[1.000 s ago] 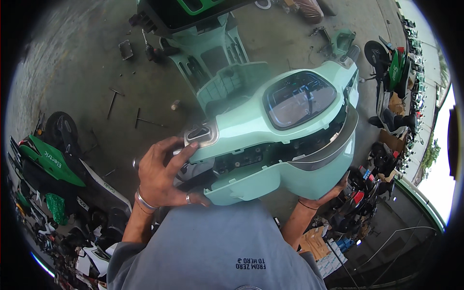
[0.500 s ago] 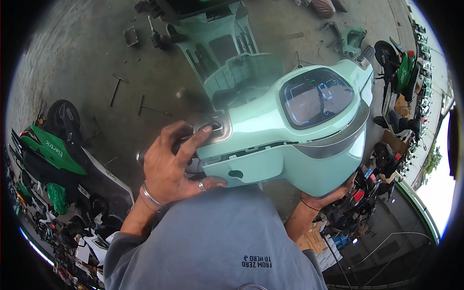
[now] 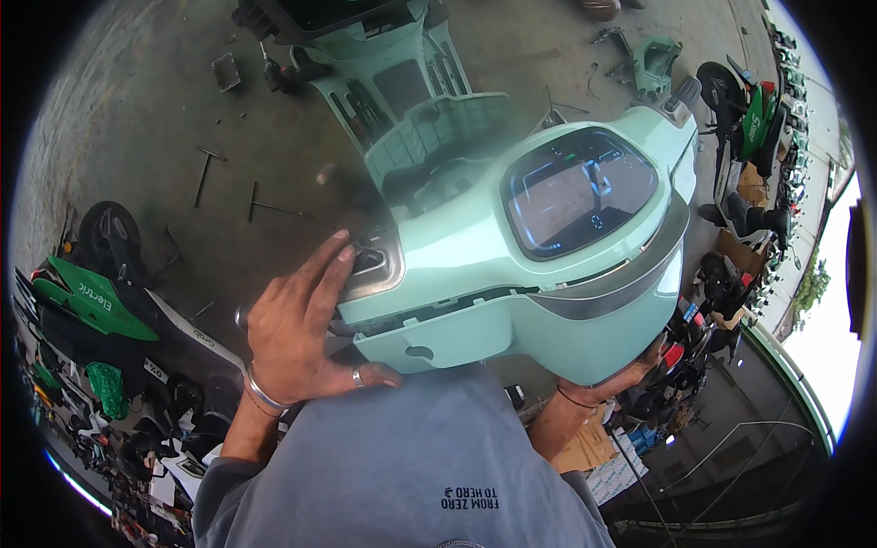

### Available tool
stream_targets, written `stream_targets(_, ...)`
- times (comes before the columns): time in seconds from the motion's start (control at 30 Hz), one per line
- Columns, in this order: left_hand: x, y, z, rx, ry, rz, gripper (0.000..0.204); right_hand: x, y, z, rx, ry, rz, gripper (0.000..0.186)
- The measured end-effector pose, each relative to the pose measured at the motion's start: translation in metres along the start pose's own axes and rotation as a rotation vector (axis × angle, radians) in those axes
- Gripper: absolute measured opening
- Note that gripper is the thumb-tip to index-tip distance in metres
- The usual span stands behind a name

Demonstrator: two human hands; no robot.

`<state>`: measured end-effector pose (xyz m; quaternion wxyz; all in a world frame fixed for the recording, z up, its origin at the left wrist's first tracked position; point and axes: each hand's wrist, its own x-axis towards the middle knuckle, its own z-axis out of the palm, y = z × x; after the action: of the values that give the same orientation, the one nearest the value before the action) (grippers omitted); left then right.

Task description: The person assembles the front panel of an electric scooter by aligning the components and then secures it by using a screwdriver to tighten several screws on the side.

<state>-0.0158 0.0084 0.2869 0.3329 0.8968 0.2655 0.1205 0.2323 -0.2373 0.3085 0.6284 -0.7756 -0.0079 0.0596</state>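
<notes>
A mint-green scooter handlebar cover [image 3: 448,228] fills the middle of the view in front of my body. Set into it is a dark display [image 3: 582,192] with blue segments lit. My left hand [image 3: 301,329] grips the cover's left end. Its index and middle fingers lie on the grey switch panel [image 3: 376,260], while the thumb presses the lower front shell [image 3: 475,333]. My right hand [image 3: 617,379] holds the underside at the right, its fingers mostly hidden. A narrow dark gap runs between the upper and lower shells, and a grey trim strip [image 3: 612,292] curves below the display.
Beyond the cover is a mint-green scooter body [image 3: 393,100]. On the concrete floor lie two T-handle wrenches [image 3: 206,173], a power drill [image 3: 279,75] and a small tray [image 3: 226,73]. Green-and-black scooters [image 3: 100,297] stand at the left, with more at the right beside cardboard boxes [image 3: 585,447].
My left fingers have slid off the switch to the panel's far edge. The cover has shifted slightly left and nearer, and a gap shows above the grey trim. More display segments are lit.
</notes>
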Motion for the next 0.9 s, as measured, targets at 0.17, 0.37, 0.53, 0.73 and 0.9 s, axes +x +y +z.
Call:
stream_targets(0.17, -0.001, -0.001, 0.0, -0.007, -0.02, -0.008, 0.115, -0.013, -0.006, 0.012, -0.194, -0.061, -0.061, 0.043)
stream_targets(0.37, 0.002, -0.004, 0.001, -0.022, -0.008, -0.016, 0.1, -0.018, -0.009, 0.03, -0.695, -0.173, -0.508, 0.042)
stream_targets(0.53, 0.003, 0.001, 0.002, -0.03, -0.016, -0.042, 0.089, -0.015, -0.008, 0.02, -0.725, -0.189, -0.37, 0.044)
stream_targets(0.73, 0.006, -0.006, 0.004, -0.044, -0.037, -0.017, 0.085, -0.015, -0.001, 0.019, -0.579, -0.049, -0.324, 0.057)
stream_targets(0.9, 0.015, -0.004, 0.005, -0.057, -0.085, -0.048, 0.096, -0.013, -0.001, 0.024, -0.425, 0.057, -0.201, 0.072)
